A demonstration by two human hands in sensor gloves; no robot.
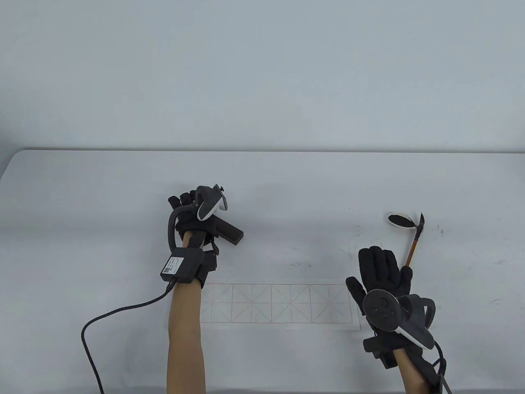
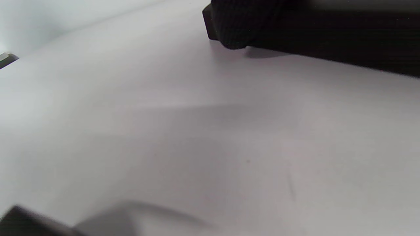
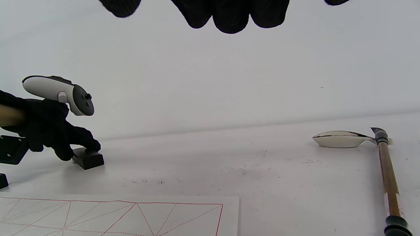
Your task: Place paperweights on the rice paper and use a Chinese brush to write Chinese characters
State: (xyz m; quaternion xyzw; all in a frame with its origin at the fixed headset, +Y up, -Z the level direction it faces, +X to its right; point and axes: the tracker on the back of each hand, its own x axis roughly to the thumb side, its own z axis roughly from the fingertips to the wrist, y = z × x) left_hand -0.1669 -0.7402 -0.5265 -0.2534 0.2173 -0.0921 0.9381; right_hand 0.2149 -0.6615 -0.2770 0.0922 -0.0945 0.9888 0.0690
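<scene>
**Calligraphy set on white table: items as recorded**

Table (image 1: 82, 197): white, flecked with small dark marks near its right side.

Rice paper (image 1: 279, 303): white sheet printed with a red grid of squares crossed by dotted diagonals; lay flat near the table's front edge, between the two forearms, with nothing resting on it.

Paperweight (image 1: 228, 232): dark rectangular bar, matte; lay on the table beyond the paper's left end, clear of the sheet. The left hand (image 1: 192, 217) was over its near end, fingers curled down onto the block; the right wrist view showed fingertips (image 3: 90, 144) touching its top. Whether the thumb closed under it could not be told.

Brush (image 1: 414, 244): slender brown shaft with dark ferrule, tip propped on the dish; lay just beyond the right hand (image 1: 379, 271), whose fingers were straight, spread and held nothing.

Ink dish (image 1: 400, 220): small white saucer, black inside; stood right of centre, well apart from the paperweight.
</scene>
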